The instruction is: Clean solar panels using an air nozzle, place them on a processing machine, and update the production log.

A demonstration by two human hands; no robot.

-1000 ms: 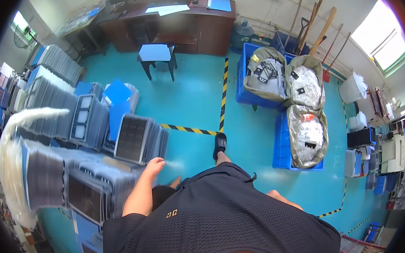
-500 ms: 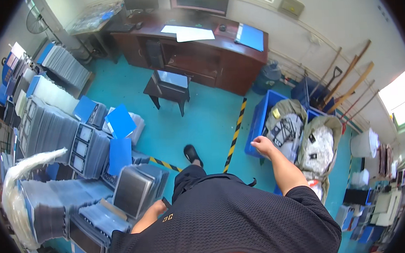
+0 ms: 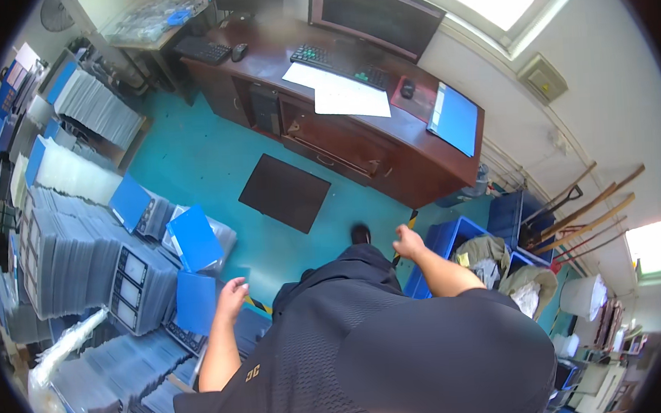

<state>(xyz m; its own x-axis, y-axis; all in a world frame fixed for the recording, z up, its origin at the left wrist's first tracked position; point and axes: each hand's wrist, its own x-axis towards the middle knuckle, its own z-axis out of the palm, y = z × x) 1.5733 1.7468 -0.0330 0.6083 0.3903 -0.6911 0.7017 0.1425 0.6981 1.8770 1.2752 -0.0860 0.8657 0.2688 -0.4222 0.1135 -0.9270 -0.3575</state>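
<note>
Stacks of grey panels (image 3: 69, 260) stand left of the desk (image 3: 419, 172), too many for me to count. Three blue folders (image 3: 198, 302) rest among them. In front of the desk I see one black stool (image 3: 286, 192), only its flat top. On the desk I count two keyboards (image 3: 308, 55), two mice (image 3: 408, 88), two monitors (image 3: 376, 18), two overlapping white sheets (image 3: 350, 99) and one blue binder (image 3: 455, 119). Right of the desk, two khaki sacks (image 3: 492, 248) bulge from blue crates (image 3: 444, 239) whose number I cannot tell.

Facing the desk, my left hand (image 3: 232, 296) is raised, fingers loosely curled and parted, near the closest folder; whether it touches, I cannot tell. Before the desk's right end, my right hand (image 3: 408, 241) ends a forearm slanting inward beside the crates, fingers bent, how tightly I cannot tell. My hands are well apart.
</note>
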